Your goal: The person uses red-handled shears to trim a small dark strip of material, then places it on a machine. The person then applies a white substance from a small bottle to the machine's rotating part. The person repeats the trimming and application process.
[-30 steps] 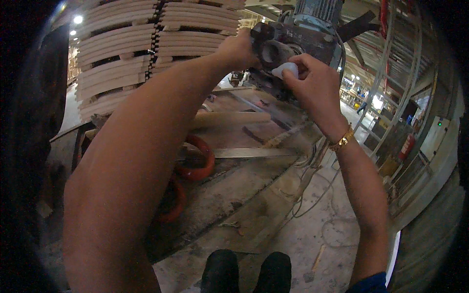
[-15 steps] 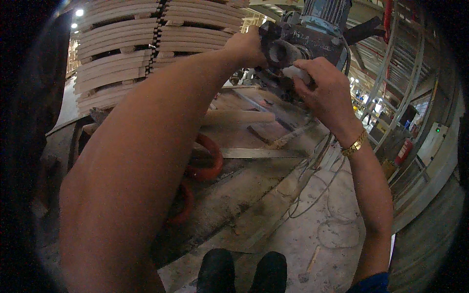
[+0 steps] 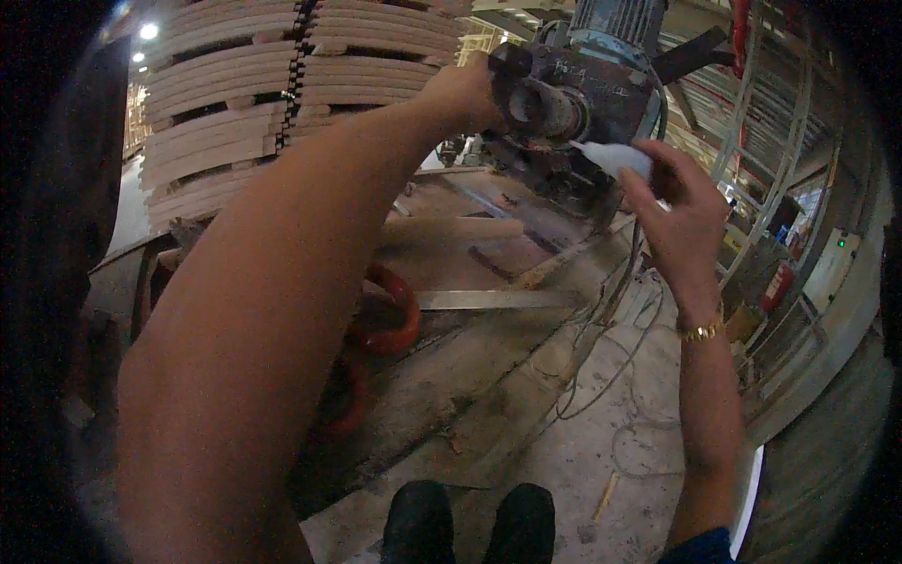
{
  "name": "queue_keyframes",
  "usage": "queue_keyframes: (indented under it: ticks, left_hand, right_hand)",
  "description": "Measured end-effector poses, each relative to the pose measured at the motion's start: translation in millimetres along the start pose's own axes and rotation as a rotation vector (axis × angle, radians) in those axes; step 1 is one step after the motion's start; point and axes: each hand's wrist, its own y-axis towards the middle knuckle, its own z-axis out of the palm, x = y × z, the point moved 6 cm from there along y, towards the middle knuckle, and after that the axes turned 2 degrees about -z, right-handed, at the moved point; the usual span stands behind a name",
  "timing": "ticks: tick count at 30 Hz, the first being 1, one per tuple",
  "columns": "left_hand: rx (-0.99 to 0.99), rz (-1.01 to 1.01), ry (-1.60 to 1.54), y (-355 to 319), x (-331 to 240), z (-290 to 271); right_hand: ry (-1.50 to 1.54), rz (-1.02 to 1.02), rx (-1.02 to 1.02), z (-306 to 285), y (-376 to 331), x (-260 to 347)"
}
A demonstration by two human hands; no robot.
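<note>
In my right hand (image 3: pixel 681 211) is a small white squeeze bottle (image 3: pixel 615 158) with a thin pointed nozzle, held between thumb and fingers. Its tip points left, close beneath the round metal shaft (image 3: pixel 568 113) of a dark, dusty machine (image 3: pixel 611 94). My left hand (image 3: pixel 465 94) is closed against a dark metal part (image 3: pixel 512 66) on the machine's left side; most of its fingers are hidden behind that part. A blue-grey finned motor (image 3: pixel 615 28) sits on top of the machine.
Stacked pale boards (image 3: pixel 216 113) rise at the far left. Below my left arm are a red-orange hose (image 3: pixel 399 320) and a metal bar (image 3: pixel 498 300). A loose cable (image 3: pixel 601 381) lies on the dusty floor. At right stand a metal ladder-like frame (image 3: pixel 785 160) and a fire extinguisher (image 3: pixel 778 287).
My right hand has drawn back right and down from the shaft, bringing the white bottle and its nozzle into plain view. My left hand stays at the machine.
</note>
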Motion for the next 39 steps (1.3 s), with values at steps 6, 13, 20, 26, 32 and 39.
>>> queue_keyframes:
  ticks: [6,13,20,26,32,39]
  left_hand:
    - [0.084,-0.009,-0.118,-5.6,-0.6,-9.7]
    - [0.048,-0.116,-0.133,-15.5,-7.4,-17.1]
    - [-0.03,-0.094,-0.072,-17.1,-1.6,-15.6]
    - [-0.076,-0.117,-0.078,-20.9,-8.8,-20.6]
    - [-0.148,-0.176,-0.145,-30.5,-12.4,-14.6]
    - [-0.108,-0.067,-0.255,-29.4,-12.7,-14.4]
  right_hand:
    - [0.43,0.575,-0.423,-44.6,-122.5,-63.7]
    - [0.89,1.259,-0.562,-18.6,-359.0,-96.4]
    - [0.987,1.621,-0.366,23.8,-493.8,-73.5]
    - [1.147,1.708,-0.44,35.3,-539.4,-71.4]
    - [1.07,1.742,-0.482,31.6,-557.5,-87.2]
    - [1.091,1.753,-0.379,38.5,-554.1,-82.3]
